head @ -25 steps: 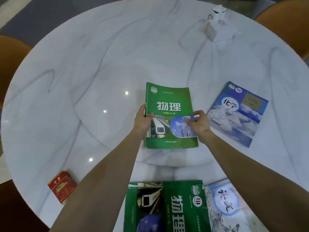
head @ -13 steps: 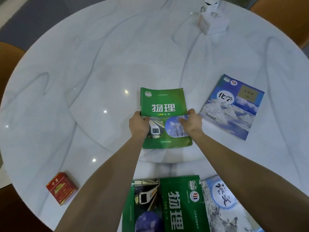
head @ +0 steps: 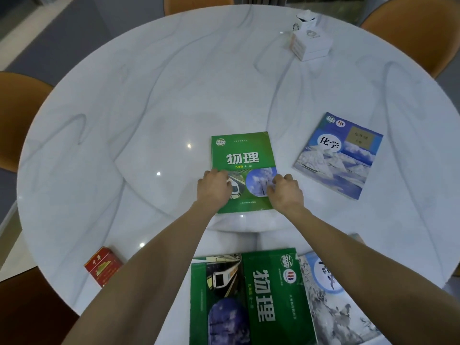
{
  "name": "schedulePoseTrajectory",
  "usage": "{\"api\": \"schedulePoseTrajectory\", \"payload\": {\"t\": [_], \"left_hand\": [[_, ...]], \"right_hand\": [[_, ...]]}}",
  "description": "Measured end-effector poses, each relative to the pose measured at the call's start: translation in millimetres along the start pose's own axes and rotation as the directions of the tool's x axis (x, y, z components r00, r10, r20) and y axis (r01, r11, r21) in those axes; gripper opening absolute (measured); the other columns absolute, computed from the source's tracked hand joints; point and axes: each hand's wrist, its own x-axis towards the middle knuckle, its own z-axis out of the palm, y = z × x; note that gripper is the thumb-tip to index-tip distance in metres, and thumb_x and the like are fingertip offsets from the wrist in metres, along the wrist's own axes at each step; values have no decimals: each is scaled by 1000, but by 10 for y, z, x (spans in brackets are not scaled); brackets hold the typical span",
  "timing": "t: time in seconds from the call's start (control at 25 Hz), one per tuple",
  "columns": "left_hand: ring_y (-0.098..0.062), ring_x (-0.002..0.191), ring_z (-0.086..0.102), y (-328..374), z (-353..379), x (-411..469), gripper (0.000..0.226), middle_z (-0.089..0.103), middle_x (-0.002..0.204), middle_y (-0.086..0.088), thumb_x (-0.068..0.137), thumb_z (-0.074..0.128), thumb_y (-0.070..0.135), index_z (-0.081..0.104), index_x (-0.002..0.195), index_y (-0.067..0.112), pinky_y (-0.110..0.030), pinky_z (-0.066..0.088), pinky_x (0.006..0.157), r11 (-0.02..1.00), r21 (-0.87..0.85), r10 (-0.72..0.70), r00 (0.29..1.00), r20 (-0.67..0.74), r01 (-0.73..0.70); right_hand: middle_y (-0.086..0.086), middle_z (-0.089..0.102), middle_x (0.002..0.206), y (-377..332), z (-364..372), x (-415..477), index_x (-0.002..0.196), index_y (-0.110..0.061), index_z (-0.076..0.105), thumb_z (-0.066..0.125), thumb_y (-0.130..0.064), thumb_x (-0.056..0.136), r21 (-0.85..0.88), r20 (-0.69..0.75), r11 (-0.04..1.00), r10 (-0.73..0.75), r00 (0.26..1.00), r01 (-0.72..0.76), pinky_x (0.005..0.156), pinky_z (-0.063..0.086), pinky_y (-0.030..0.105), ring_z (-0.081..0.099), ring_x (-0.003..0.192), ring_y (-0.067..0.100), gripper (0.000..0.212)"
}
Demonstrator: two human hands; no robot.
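Note:
A green physics textbook (head: pixel 242 155) lies flat on the raised round centre of the white marble table (head: pixel 124 125), cover up. My left hand (head: pixel 214 189) grips its lower left edge, fingers curled over the cover. My right hand (head: pixel 285 191) grips its lower right edge the same way. Both forearms reach in from the bottom of the view.
A blue chemistry book (head: pixel 339 155) lies to the right. A second green physics book (head: pixel 249 297) and a pale book (head: pixel 341 302) overlap at the near edge. A red cigarette pack (head: pixel 102 266) sits near left, a white tissue box (head: pixel 310 42) far right. Orange chairs (head: pixel 410 31) ring the table.
Both hands slid lower on the green book and curled more onto its cover. The book appears drawn slightly toward me.

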Motion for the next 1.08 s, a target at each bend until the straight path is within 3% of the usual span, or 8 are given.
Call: {"api": "schedulePoseTrajectory", "payload": {"t": [0.16,0.32,0.56,0.8,0.92,1.08], "left_hand": [[-34,113,55,41,-70,-307,29,61,124,-14,93,49,17,62,119,11,-42,48,89,981,23,194,981,27,-195],[-32,114,54,7,-16,-553,32,59,123,-15,95,47,20,58,123,10,-39,47,89,944,69,311,940,142,-323],[-30,114,54,-48,260,-890,36,58,124,-14,95,49,26,55,127,11,-37,47,89,897,43,407,859,311,-441],[-30,111,55,-114,593,-1047,43,59,122,-15,93,54,34,54,128,10,-37,47,89,880,37,413,802,431,-473],[-28,108,55,-155,714,-1040,52,58,121,-15,89,59,44,55,127,8,-37,48,89,878,45,398,780,482,-476],[-29,108,53,-156,777,-976,55,55,120,-15,85,65,44,55,124,8,-37,47,89,885,64,361,767,530,-461]], "right_hand": [[21,54,119,53,19,-375,116,-2,57,45,-21,95,88,-19,996,2,1000,0,90,48,44,53,110,39,30],[21,56,119,118,31,-738,116,-2,58,47,-20,94,188,-32,982,24,999,-17,87,50,41,56,106,38,30],[19,67,113,339,214,-1295,113,-5,61,50,-21,93,321,9,940,117,993,-114,85,52,37,62,100,34,27],[16,71,105,446,411,-2026,109,-3,64,53,-18,93,426,89,878,199,976,-218,82,53,32,66,90,28,24],[12,69,87,478,595,-2438,94,-5,64,55,-19,93,598,352,641,329,876,-481,80,59,42,63,78,23,16],[13,60,73,435,791,-2739,80,-6,55,58,-18,93,627,685,124,382,620,-769,56,54,33,57,59,21,18]]}}
